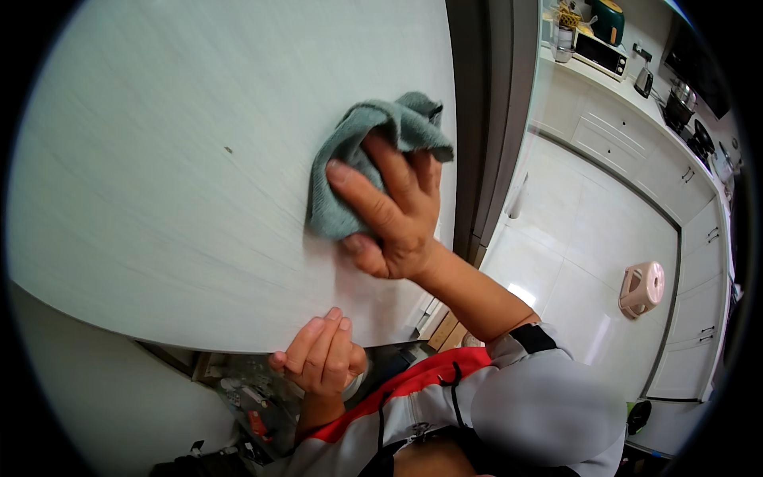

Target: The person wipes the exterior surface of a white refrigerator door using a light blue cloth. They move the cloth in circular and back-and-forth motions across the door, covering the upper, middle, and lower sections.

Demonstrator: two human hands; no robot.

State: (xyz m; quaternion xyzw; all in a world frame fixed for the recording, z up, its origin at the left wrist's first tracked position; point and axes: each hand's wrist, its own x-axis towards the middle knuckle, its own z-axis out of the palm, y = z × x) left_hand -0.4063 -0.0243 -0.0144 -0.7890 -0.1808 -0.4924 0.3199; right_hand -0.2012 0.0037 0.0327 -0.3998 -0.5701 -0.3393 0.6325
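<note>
A grey-green cloth lies bunched against a broad whitish panel with a faint streaked grain. My right hand presses it there, fingers spread and partly tucked into its folds, near the panel's right side. At the panel's lower edge is my left hand, its fingers bent and close together. Whether those fingers grip the edge or only rest by it is unclear. A small dark mark shows on the panel, left of the cloth.
A dark door frame runs along the panel's right side. Beyond it are a tiled floor, a pink plastic stool and white kitchen cabinets. A microwave oven and an electric kettle stand on the counter. Clutter sits below the panel.
</note>
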